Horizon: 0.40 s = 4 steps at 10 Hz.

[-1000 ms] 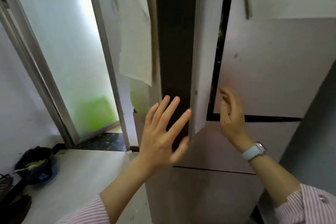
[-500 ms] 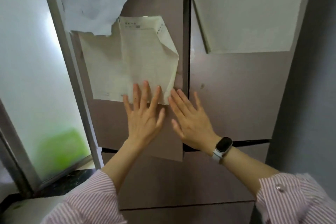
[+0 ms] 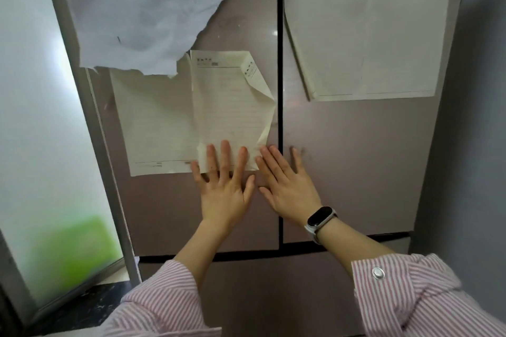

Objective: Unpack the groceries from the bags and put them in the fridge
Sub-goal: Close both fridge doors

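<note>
Fridge: we face the mauve glossy two-door fridge, both upper doors shut.
Paper: cream lined creased sheet on the fridge's left door.
Left hand: ours, spread flat, fingertips on the sheet's lower edge.
Right hand: spread flat across the fridge's centre seam.
Watch: black-faced white-strapped wristband, right wrist.

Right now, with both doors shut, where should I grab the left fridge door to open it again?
Probably its inner vertical edge, beside the dark centre seam. The left fridge door shows no handle, and the left hand already lies flat near that edge. Hook the fingers into the seam from the right and pull toward you.
</note>
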Tool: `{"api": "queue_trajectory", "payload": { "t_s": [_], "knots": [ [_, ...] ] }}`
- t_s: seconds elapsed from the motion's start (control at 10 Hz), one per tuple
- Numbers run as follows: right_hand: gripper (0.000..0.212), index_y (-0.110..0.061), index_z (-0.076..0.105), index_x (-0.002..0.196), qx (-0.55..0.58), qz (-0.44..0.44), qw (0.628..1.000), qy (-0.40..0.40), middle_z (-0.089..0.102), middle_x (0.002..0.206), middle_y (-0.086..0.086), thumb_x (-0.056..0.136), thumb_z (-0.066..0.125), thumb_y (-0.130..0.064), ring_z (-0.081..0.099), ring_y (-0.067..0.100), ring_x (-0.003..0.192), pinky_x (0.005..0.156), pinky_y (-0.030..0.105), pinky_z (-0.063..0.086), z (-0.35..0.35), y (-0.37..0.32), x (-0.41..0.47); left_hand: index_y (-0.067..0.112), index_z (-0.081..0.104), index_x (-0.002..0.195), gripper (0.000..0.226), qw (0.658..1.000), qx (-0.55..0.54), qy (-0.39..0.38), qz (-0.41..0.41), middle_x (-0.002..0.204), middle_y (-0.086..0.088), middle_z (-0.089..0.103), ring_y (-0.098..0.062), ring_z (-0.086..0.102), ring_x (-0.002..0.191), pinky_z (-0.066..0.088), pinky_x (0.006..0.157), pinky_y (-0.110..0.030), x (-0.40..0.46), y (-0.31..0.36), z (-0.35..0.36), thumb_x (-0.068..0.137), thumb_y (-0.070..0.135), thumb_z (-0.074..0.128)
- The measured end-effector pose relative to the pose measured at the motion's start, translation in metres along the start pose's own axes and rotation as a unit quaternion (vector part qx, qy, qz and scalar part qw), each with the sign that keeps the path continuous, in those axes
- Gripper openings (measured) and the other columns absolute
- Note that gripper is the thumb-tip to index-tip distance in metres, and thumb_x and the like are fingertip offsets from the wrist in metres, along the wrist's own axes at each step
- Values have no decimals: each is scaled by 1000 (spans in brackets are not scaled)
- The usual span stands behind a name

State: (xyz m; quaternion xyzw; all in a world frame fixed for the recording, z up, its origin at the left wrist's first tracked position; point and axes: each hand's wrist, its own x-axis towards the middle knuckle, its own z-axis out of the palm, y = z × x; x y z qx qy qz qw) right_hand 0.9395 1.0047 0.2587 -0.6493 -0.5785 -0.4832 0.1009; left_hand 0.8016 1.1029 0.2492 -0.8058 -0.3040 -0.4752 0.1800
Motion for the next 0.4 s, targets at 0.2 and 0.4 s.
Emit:
{"api": "queue_trajectory", "payload": {
  "t_s": [0.2, 0.4],
  "knots": [
    [70, -7, 29, 142, 79, 29, 993, -81, 22, 153, 12, 80, 58, -21, 16, 25, 143, 114, 53, 18, -36, -10, 3, 28, -3, 148, 76, 996, 42, -69, 24, 154, -6, -24, -33, -11, 143, -3, 109, -63, 1, -4, -5, 86, 57, 30],
    [27, -12, 61, 118, 555, 270, 784, -59, 66, 115, 2, 94, 49, -14, 59, 8, 107, 96, 16, 42, -146, -2, -1, 27, -1, 149, 80, 996, 44, -70, 33, 154, -7, -22, -35, -12, 142, 0, 109, -64, -1, -4, -6, 84, 56, 36]
  ]
}}
